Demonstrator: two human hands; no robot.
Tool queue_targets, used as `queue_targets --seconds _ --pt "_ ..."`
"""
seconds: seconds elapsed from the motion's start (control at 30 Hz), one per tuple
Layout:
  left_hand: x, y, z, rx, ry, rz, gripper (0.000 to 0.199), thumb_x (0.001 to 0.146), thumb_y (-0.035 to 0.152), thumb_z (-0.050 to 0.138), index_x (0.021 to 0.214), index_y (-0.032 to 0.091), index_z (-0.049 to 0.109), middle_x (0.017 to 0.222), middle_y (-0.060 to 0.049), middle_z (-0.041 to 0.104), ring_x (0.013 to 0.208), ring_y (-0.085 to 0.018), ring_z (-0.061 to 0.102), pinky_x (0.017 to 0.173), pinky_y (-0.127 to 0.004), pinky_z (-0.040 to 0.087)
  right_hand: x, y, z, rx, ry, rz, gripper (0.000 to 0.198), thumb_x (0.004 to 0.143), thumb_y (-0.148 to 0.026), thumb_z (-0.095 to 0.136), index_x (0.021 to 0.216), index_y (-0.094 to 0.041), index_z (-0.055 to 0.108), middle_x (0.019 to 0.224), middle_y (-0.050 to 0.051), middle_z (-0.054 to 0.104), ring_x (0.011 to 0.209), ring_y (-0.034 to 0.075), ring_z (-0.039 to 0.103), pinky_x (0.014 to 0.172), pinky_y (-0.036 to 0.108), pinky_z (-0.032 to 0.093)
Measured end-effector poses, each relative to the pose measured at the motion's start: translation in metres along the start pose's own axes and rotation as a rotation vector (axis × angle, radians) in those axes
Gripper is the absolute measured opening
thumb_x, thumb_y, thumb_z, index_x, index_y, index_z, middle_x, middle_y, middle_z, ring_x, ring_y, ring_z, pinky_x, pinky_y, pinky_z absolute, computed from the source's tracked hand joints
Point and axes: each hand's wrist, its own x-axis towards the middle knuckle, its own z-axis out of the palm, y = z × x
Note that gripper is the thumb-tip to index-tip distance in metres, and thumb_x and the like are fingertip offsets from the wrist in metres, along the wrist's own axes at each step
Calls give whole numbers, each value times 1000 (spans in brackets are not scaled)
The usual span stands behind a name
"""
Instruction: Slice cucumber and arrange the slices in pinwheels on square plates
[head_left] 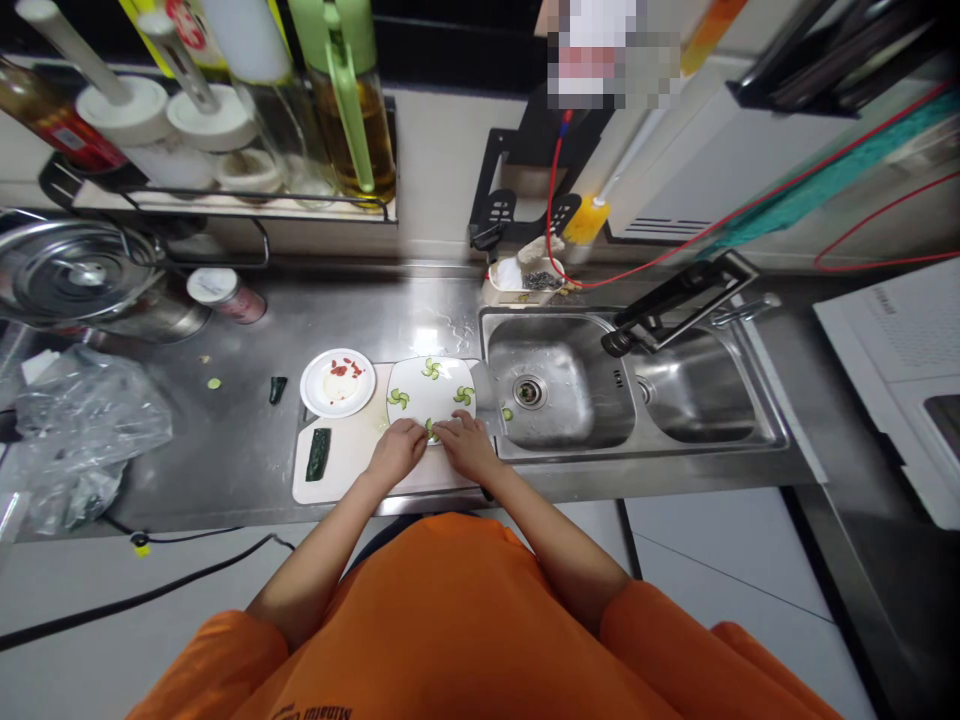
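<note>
I see both hands meeting at the near edge of a white squarish plate, with the left hand on the left and the right hand on the right. Their fingers are bent in toward the near cluster of green slices, and the gap between the two hands is narrow. From here I cannot tell whether either hand pinches a slice or only touches it.

Three more groups of slices lie on the same plate: a far cluster, a left cluster and a right cluster, each fanned in a curl. The plate rests on a pale cutting board. At the board's far left I make out a round white plate bearing red pieces, and nearer, a dark green cucumber piece.

Left of the board, on the steel counter, I see a small dark green stub, a loose round slice and, farther left, a clear plastic bag. To the right lies the double sink, with a small green slice by its left edge.
</note>
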Motion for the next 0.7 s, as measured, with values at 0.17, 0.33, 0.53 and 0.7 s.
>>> queue_targets --seconds 0.17,0.33,0.53,0.7 --pt "1 -1 0 -14 -10 -4 18 88 23 48 85 18 65 83 -7 59 89 -19 55 82 -32 45 -2 7 1 55 -6 15 39 93 -21 40 129 -26 53 132 5 56 127 27 31 95 45 32" --pt "0 -1 -1 -36 6 -7 18 88 23 48 86 18 65 84 -7 61 89 -19 55 81 -31 45 -4 9 -2 80 1 43 40 91 -20 42 128 -26 55 130 5 58 127 29 30 96 47 31" --pt "0 -3 1 -44 28 -13 16 86 22 50 86 18 65 84 -7 61 87 -19 56 81 -32 45 -5 8 -3 78 8 55 39 89 -19 44 126 -26 56 128 6 59 127 29 30 96 46 31" --pt "-2 -5 -2 -85 87 -23 17 86 21 49 91 18 65 88 -7 63 90 -19 57 83 -33 46 -6 8 -5 66 16 72 36 91 -21 44 124 -24 57 126 7 59 126 28 31 95 46 32"
